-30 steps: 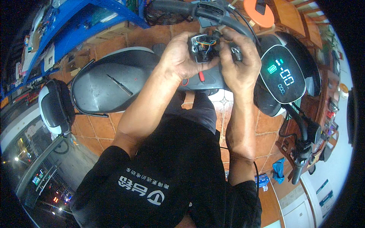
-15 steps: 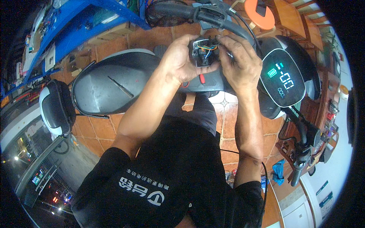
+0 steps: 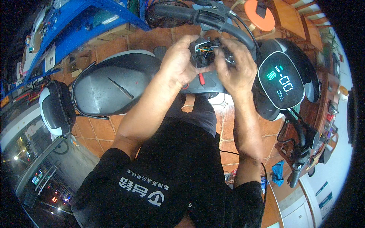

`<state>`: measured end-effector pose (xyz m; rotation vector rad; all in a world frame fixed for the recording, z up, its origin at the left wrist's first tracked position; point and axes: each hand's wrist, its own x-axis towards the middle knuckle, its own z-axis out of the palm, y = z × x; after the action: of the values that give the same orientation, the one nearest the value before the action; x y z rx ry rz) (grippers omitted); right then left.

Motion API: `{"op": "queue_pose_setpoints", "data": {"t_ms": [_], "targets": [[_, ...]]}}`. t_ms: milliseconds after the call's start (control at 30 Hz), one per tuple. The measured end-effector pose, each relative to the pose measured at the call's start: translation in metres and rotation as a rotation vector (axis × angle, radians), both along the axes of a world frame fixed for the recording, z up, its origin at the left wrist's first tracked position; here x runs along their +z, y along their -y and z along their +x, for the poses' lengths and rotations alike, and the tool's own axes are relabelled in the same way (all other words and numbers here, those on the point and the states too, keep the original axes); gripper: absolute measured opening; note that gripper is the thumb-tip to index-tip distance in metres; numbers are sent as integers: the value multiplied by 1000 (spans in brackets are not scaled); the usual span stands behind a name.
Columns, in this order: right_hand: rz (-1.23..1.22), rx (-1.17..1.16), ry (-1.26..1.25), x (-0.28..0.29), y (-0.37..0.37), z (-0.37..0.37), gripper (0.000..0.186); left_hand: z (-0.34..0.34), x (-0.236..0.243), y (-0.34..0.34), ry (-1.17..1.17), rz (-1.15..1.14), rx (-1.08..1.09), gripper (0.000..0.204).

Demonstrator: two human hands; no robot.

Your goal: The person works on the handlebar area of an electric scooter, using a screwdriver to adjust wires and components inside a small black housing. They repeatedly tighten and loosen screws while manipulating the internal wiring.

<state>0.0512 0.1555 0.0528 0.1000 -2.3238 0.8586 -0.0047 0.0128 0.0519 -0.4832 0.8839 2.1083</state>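
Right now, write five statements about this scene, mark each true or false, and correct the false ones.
1. The bare left hand holds a black plastic housing with coloured wires showing. True.
2. The bare right hand rests on the smooth black scooter seat. False: the right hand is at the housing.
3. A slim, dark, rod-shaped tool lies on the seat. True.
4. The rounded black display screen is unlit. False: the screen glows green and white.
5. A round orange stool top shows at the upper right. True.
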Motion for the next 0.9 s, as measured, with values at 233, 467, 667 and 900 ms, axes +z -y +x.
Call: {"op": "queue_pose_setpoints", "data": {"t_ms": [233, 467, 667, 900], "targets": [[-332, -199, 64, -4, 30, 2, 37, 4, -13, -2, -90, 4, 107, 31], [-596, -360, 135, -1, 45, 0, 33, 10, -13, -9, -165, 53, 226, 25], [-743, -378, 78, -2, 49, -3, 28, 11, -11, -11, -218, 77, 224, 25], [-962, -338, -30, -2, 55, -4, 22, 12, -21, -13, -161, 145, 212, 28]]}}
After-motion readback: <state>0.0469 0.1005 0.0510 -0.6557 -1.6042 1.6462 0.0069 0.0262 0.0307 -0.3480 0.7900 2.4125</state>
